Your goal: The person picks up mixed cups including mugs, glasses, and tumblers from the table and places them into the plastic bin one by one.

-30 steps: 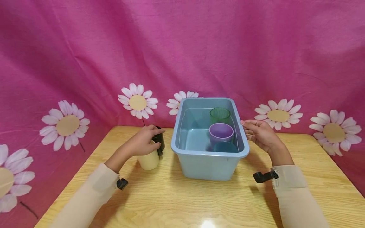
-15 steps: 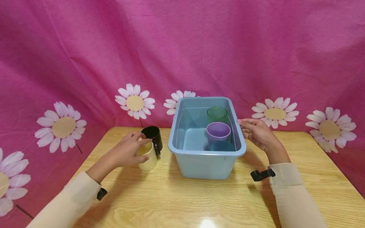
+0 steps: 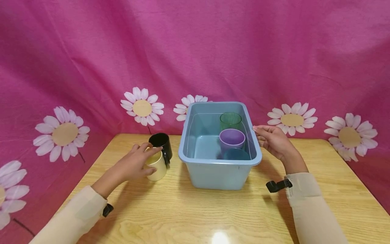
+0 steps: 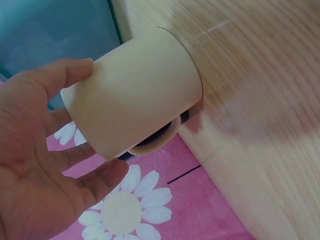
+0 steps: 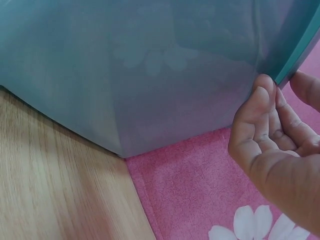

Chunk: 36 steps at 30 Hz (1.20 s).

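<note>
While the right hand (image 3: 275, 143) pinches the blue tub (image 3: 217, 176) by its edge at the frame's centre, the left hand (image 3: 133, 164) spreads its fingers apart around the cream mug (image 3: 159, 170), left of centre, near the black mug (image 3: 167, 149).

The tub (image 3: 217, 175) hides the base of the teal cup (image 3: 236, 154).

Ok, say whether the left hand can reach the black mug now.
Probably yes: the black mug stands open-topped just beyond the left hand, though the cream mug partly blocks the near side.
</note>
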Motion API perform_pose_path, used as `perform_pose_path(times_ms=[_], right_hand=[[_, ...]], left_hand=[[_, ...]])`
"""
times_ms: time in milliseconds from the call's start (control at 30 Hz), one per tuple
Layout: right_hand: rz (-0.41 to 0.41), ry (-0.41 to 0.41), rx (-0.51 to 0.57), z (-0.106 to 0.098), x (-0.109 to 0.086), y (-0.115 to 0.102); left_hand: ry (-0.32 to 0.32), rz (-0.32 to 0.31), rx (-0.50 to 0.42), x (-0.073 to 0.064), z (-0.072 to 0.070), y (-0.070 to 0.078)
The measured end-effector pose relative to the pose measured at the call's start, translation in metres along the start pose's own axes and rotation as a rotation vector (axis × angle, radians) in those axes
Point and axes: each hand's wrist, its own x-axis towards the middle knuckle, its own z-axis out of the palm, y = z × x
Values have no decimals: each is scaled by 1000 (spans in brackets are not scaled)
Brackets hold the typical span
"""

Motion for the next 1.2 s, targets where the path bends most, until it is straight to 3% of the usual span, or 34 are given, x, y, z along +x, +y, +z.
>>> perform_pose_path(times_ms=[333, 667, 900, 1200], right_hand=[[-11, -4, -3, -2, -1, -1], [-8, -5, -5, -2, -1, 1], [-7, -10, 10, -2, 0, 2], [-9, -9, -1, -2, -1, 1]], left_hand=[[-19, -16, 17, 6, 3, 5], [35, -1, 28, 8, 5, 9], [28, -50, -16, 6, 3, 12], [13, -77, -9, 5, 0, 20]])
